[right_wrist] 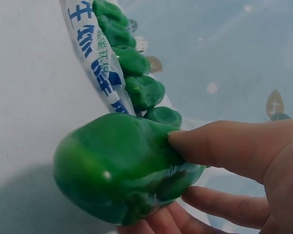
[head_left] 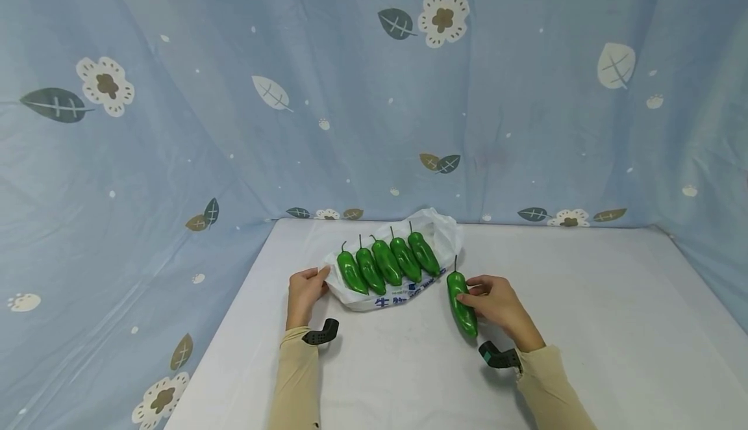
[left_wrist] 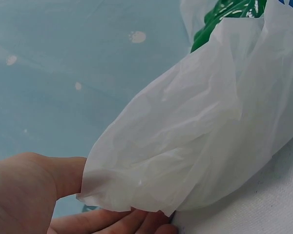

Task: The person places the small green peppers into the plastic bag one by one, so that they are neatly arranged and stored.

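Several green peppers (head_left: 387, 263) lie side by side on a white plastic bag (head_left: 356, 301) with blue print, stems pointing away. My left hand (head_left: 306, 293) pinches the bag's left edge; in the left wrist view the thumb is partly behind the thin plastic (left_wrist: 185, 131). To the right of the bag, my right hand (head_left: 493, 303) grips one more green pepper (head_left: 461, 304) from its right side, its stem pointing away. The right wrist view shows thumb and fingers around this pepper (right_wrist: 117, 168), with the row of peppers (right_wrist: 132, 61) behind it.
A white cloth covers the table (head_left: 403, 365). Behind and to the left hangs a blue curtain (head_left: 350, 92) with flowers and leaves. Black camera mounts (head_left: 321, 332) sit on both wrists, over beige sleeves (head_left: 298, 378).
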### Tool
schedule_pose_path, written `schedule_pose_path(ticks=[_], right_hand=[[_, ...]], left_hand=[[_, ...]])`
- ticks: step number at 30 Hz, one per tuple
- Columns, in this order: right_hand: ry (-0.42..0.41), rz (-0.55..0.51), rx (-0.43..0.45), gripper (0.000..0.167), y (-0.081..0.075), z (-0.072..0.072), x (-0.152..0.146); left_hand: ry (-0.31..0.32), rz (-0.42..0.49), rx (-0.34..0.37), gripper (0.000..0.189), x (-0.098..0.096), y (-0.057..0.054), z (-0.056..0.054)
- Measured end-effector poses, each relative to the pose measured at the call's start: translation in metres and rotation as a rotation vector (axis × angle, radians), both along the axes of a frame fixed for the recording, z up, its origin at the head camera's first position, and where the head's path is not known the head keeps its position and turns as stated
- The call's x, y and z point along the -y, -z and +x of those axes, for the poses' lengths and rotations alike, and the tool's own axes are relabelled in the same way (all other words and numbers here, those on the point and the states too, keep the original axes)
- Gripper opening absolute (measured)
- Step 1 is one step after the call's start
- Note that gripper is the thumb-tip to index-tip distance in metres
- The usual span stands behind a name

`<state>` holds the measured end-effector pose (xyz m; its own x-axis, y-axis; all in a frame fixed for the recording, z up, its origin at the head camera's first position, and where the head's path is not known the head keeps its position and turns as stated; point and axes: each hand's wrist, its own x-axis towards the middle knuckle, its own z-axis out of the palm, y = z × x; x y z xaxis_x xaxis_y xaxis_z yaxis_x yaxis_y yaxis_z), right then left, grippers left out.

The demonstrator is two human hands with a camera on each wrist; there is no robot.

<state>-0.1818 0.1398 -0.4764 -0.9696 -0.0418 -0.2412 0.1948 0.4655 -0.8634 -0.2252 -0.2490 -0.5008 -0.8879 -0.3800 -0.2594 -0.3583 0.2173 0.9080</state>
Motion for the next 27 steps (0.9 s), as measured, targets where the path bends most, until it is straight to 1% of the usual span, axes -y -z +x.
schedule_pose_path(ticks=[13, 18, 27], right_hand=[[-0.023, -0.001, -0.046, 0.052, -0.002, 0.0, -0.009], [-0.034, -0.008, -0.067, 0.051, -0.007, -0.002, -0.011], [-0.044, 0.005, -0.092, 0.05, -0.015, -0.008, -0.012]], left_hand=[[-0.003, 0.016, -0.006, 0.055, -0.002, 0.001, 0.0], [-0.007, 0.006, 0.002, 0.057, -0.001, 0.002, 0.001], [-0.004, -0.01, -0.003, 0.053, -0.001, 0.001, 0.0]])
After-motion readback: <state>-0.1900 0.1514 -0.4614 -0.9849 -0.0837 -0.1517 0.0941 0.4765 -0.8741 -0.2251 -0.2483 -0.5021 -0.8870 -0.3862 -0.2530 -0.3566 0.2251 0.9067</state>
